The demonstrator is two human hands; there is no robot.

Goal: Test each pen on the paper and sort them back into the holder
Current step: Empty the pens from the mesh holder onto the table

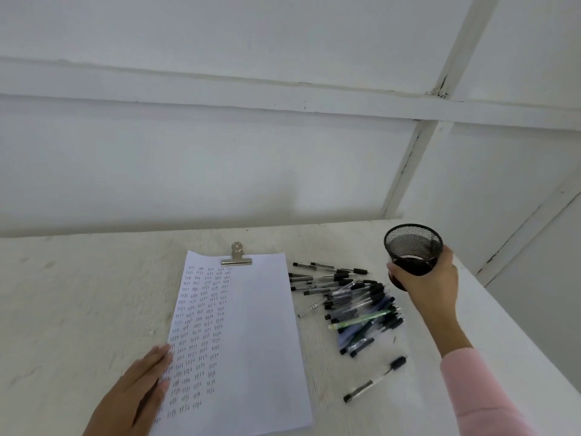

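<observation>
Black wire mesh makes up the round pen holder (413,247). The right hand (424,281) has its fingers and thumb curled round the lower part of it. This is near the far right side of the white counter (78,294). The holder's open top faces up and tips a little toward the camera. The hand hides its bottom, so I cannot tell if it sits on the counter or is lifted off it. A pink sleeve (481,394) covers the right arm.

The left hand (141,391) lies flat with straight fingers on the left edge of the white sheet of paper (261,325). It holds nothing. The paper lies in the middle of the counter, and a silver metal clip (236,257) bites its top edge. Rows of small pen marks fill the left half of the paper.

Between the paper and the holder lies a pile of black and clear pens (352,297), one on top of another. A light green pen (361,320) lies across the near part of the pile. One more black and clear pen (374,380) lies by itself, closer to the person and apart from the pile.

Behind the counter stands a white wall of boards (220,152).
</observation>
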